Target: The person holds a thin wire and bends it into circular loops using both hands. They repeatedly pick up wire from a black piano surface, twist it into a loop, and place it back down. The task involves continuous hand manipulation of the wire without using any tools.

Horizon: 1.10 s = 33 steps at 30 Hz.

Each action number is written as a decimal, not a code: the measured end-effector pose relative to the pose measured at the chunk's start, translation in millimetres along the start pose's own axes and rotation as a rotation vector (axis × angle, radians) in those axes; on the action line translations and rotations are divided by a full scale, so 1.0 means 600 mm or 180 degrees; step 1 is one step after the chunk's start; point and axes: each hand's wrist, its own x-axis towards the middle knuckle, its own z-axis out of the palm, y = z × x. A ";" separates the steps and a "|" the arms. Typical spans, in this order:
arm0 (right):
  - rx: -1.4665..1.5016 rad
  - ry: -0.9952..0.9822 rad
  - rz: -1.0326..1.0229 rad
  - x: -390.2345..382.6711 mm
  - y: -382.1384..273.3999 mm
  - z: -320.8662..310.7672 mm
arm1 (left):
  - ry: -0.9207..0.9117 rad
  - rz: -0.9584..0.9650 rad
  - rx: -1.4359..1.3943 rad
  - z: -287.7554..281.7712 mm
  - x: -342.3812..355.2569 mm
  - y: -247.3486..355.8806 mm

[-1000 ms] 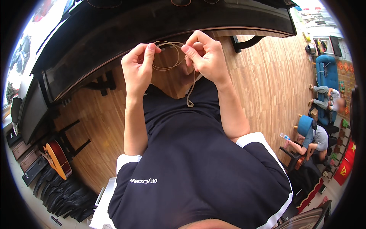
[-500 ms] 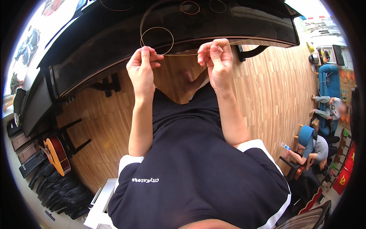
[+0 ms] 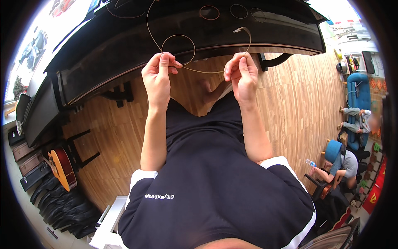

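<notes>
A thin brass-coloured guitar string runs in a shallow sag between my two hands. My left hand pinches it between thumb and fingertips. Above that hand the string makes a round loop, and one length rises toward the far side. My right hand pinches the other part, from which a curved end hooks up and over to a pale tip. Both hands are raised just at the near edge of a glossy black piano-like top.
Several thin coiled rings lie on the black top, one of them a reddish coil. An acoustic guitar stands at the left beside dark cases. Two people sit at the right, one on a blue sofa.
Both hands have come slightly nearer and to the right. The string sags more between them, and the part beyond my right hand now curls upward instead of stretching off to the right.
</notes>
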 end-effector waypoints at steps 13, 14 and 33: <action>-0.1981 -0.0111 0.0551 -0.011 -0.024 0.034 | -0.0395 0.0753 0.1031 0.031 -0.008 0.010; -0.2001 -0.0077 0.0435 -0.009 -0.016 0.033 | -0.0436 0.0848 0.1126 0.034 -0.009 0.011; -0.0995 -0.1072 0.0604 0.014 0.004 -0.002 | -0.1396 0.1267 0.2284 0.035 -0.014 0.027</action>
